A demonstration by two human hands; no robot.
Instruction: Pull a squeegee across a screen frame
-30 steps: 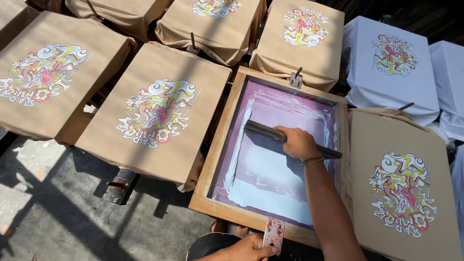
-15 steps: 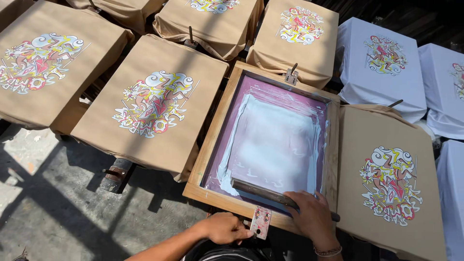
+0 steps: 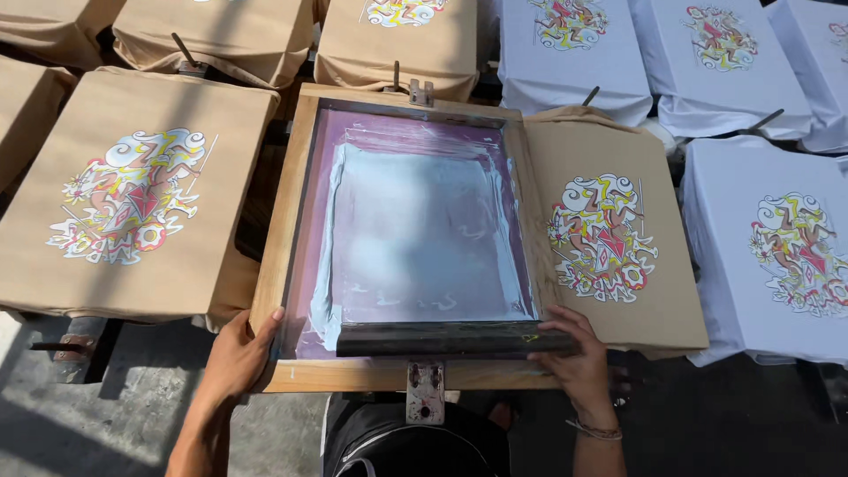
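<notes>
A wooden-framed printing screen (image 3: 291, 203) with purple mesh lies flat in front of me, spread with pale blue-white ink (image 3: 415, 234). A dark squeegee (image 3: 442, 339) lies across the near end of the mesh. My right hand (image 3: 579, 358) grips the squeegee's right end. My left hand (image 3: 237, 353) holds the frame's near left corner, thumb on top of the wood. A metal clamp bracket (image 3: 425, 393) sticks out under the frame's near edge.
Tan shirts on boards with colourful swirl prints lie to the left (image 3: 132, 208) and right (image 3: 605, 234) of the screen, more at the back. White printed shirts (image 3: 777, 247) fill the right side. Grey concrete floor (image 3: 115, 415) shows at lower left.
The squeegee was dragged from the far part of the mesh down to the near end, leaving ink spread over the screen. My left hand rose and took the frame's near left corner.
</notes>
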